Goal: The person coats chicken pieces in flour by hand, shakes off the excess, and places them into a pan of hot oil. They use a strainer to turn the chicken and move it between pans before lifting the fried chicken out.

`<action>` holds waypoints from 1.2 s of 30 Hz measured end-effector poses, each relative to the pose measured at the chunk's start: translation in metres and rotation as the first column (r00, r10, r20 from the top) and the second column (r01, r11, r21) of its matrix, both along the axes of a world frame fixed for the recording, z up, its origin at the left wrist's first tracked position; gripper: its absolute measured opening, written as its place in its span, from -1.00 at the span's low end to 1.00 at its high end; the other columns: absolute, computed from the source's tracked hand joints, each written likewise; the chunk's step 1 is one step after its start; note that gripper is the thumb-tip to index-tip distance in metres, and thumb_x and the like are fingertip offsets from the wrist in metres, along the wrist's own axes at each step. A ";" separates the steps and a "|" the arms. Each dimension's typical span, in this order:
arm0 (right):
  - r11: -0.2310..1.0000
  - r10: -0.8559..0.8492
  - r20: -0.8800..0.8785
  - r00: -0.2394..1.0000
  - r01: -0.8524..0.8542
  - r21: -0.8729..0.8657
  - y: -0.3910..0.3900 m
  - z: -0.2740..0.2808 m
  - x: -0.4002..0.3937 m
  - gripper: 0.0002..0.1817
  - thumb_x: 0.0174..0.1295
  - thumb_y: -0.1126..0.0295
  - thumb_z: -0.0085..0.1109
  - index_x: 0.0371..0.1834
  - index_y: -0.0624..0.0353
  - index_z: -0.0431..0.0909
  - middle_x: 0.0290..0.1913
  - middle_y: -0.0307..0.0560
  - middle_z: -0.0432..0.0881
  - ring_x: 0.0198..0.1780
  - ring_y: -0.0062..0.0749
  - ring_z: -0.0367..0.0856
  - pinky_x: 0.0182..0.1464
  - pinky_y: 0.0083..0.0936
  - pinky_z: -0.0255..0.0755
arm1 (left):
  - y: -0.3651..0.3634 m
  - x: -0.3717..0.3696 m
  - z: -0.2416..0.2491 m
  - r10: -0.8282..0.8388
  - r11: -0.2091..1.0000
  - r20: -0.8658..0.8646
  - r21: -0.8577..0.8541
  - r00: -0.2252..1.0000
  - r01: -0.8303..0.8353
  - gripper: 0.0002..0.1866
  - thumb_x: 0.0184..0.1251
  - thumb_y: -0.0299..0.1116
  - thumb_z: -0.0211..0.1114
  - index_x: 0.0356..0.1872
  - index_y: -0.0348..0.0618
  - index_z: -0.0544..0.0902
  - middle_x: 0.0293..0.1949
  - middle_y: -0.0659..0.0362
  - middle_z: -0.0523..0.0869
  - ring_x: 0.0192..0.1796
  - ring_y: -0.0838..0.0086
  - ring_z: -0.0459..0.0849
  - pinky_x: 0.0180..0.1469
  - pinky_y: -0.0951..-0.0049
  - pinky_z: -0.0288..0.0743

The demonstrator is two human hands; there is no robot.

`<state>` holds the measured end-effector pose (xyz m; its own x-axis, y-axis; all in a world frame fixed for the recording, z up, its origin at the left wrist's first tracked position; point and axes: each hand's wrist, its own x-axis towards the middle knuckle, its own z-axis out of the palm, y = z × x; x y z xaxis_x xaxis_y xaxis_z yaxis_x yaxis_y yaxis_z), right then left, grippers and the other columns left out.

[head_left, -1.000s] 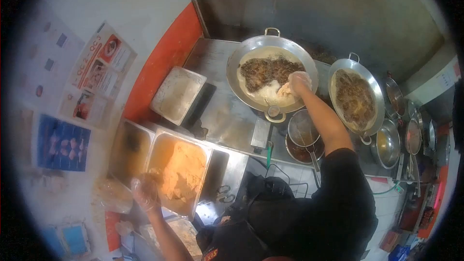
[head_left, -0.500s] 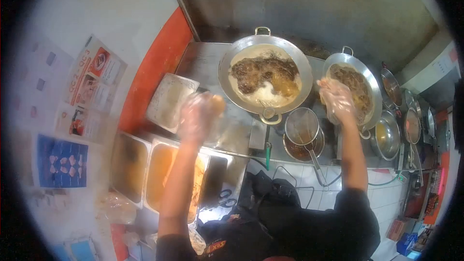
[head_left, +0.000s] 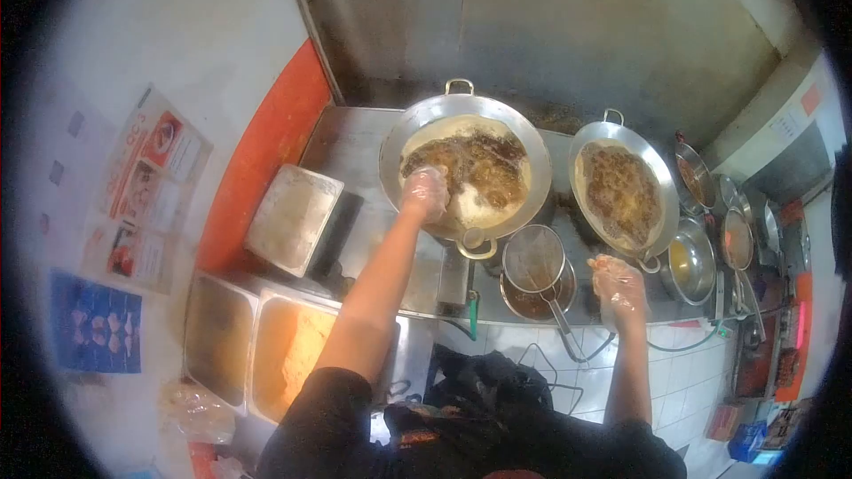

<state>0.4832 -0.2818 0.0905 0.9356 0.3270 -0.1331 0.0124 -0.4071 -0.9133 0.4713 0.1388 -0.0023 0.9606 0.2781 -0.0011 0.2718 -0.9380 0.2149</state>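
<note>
My left hand (head_left: 426, 193), in a clear plastic glove, reaches over the near left side of the large left wok (head_left: 540, 173). Its fingers are closed close above the bubbling oil, and what they hold is mostly hidden. Dark brown frying food (head_left: 493, 179) and pale foam fill that wok. My right hand (head_left: 619, 291), gloved too, hovers below the right wok (head_left: 670, 186), with fingers curled in and an orange-brown tint at the tips. Whether something sits in them I cannot make out. Inside the right wok, more brown food (head_left: 619, 191) bubbles in oil.
A wire strainer (head_left: 533, 259) rests on a pot between the woks. At left stand a metal tray (head_left: 293, 222) and deep pans, one holding orange-coloured food (head_left: 302, 350). Steel bowls (head_left: 692, 262) and more pans line the right. A green-handled valve (head_left: 473, 310) sits at the counter's front.
My left hand, earlier with a tan piece at its fingers over the counter, has moved right to the left wok. My right hand has drawn back from the right wok.
</note>
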 end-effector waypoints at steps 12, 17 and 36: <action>0.424 0.790 0.357 0.499 -0.865 0.270 0.217 -0.036 -0.123 -0.62 0.12 0.55 0.09 0.06 0.26 0.42 0.07 0.05 0.54 -0.02 -0.33 0.58 0.00 -0.50 0.47 | -0.022 -0.329 0.082 0.623 0.779 0.453 -0.285 0.638 -0.558 -0.46 -0.10 -0.60 0.04 0.04 -0.11 0.56 0.03 0.00 0.59 0.10 0.15 0.52 0.19 0.31 0.35; 0.032 0.983 0.165 0.085 -0.954 0.299 0.316 -0.044 -0.208 -0.69 0.14 0.46 -0.11 -0.11 0.31 0.54 0.03 0.13 0.57 0.09 -0.21 0.53 0.05 -0.40 0.45 | -0.070 -0.474 0.052 0.961 0.271 -0.034 -0.067 0.274 -0.960 -0.66 0.03 -0.44 0.13 -0.10 -0.13 0.59 -0.11 0.01 0.62 -0.03 0.14 0.57 0.04 0.30 0.44; -0.522 0.851 -0.316 -0.420 -0.608 -0.599 0.401 -0.148 -0.298 -0.57 -0.17 0.35 0.17 -0.15 0.31 0.58 -0.21 0.27 0.62 -0.15 -0.05 0.62 -0.10 -0.32 0.46 | -0.076 -0.494 0.004 0.676 0.645 -0.583 0.172 0.451 -0.744 -0.75 -0.32 -0.37 0.40 -0.46 -0.13 0.72 -0.33 -0.01 0.71 -0.18 0.21 0.69 -0.12 0.35 0.56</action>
